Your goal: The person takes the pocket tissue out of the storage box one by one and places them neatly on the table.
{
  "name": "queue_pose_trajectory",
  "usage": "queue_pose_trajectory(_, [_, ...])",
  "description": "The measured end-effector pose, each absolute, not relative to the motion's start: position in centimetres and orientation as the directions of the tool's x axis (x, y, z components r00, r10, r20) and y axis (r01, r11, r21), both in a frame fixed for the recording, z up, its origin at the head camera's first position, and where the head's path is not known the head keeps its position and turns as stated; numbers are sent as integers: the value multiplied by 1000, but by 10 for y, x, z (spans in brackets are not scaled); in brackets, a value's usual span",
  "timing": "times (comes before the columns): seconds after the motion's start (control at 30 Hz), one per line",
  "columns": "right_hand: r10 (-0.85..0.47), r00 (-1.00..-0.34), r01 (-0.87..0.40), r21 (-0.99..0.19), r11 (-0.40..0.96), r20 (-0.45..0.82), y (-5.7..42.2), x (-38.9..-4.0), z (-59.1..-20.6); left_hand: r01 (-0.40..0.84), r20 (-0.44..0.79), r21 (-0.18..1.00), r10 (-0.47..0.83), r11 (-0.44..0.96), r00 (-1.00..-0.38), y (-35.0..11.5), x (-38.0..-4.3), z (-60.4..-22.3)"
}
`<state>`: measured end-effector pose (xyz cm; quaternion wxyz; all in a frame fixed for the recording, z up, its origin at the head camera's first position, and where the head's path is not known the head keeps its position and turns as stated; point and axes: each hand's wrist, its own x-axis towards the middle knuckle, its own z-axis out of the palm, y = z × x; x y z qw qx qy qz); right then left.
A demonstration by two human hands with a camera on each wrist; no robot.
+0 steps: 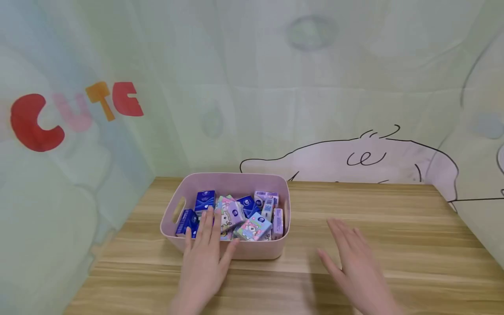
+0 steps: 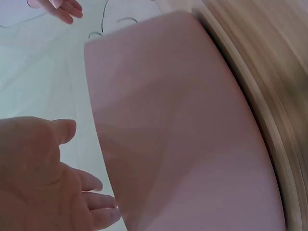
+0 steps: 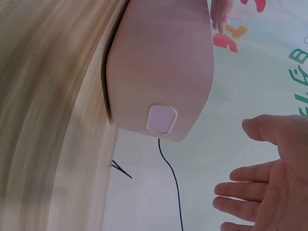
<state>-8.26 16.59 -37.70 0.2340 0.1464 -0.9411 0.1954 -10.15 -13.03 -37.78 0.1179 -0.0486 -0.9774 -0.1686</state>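
A pink plastic basket (image 1: 256, 250) stands on the wooden table, filled with several small packs of tissues. Among them are dark blue packs (image 1: 205, 201), a pastel cartoon pack (image 1: 253, 226) and lilac packs (image 1: 278, 222). My left hand (image 1: 204, 258) reaches over the basket's near rim with straight, spread fingers, overlapping the packs at the left in the head view. To the right of the basket, my right hand (image 1: 356, 262) hovers over the table, fingers extended and nothing in it. The basket's side wall (image 2: 178, 125) fills much of the left wrist view.
The wooden table (image 1: 378, 210) extends to the right of the basket. Behind and to the left hangs a pale printed curtain (image 1: 252, 109) with the coloured letters CUTE and a cartoon outline. A handle hole (image 3: 162, 119) shows in the basket's end wall.
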Motion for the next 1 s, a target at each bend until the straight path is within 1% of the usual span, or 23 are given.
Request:
queue_pose_trajectory(0.2, [-162,-886,-336,-360,870,435,154,-92,-371,125,307,341,15,932,-952,-150,-117,-374])
queue_pose_trajectory(0.33, [-168,-892,-345,-392,853,419,146,-100,-369,105,334,366,-25,925,-942,-165,-128,-372])
queue_pose_trajectory(0.5, [-163,-911,-326,-416,849,380,134,-110,-364,82,313,421,-60,904,-948,-181,-140,-372])
queue_pose_trajectory(0.77, [-168,-942,-294,-474,830,291,119,-117,-359,130,304,518,-40,845,-952,-209,-156,-377])
queue_pose_trajectory(0.87, [-196,-940,-316,-497,808,280,117,-121,-358,140,306,552,-44,822,-951,-220,-162,-379])
queue_pose_trajectory(1.0, [-231,-934,-342,-504,793,272,114,-131,-357,94,263,613,-90,785,-961,-232,-167,-377])
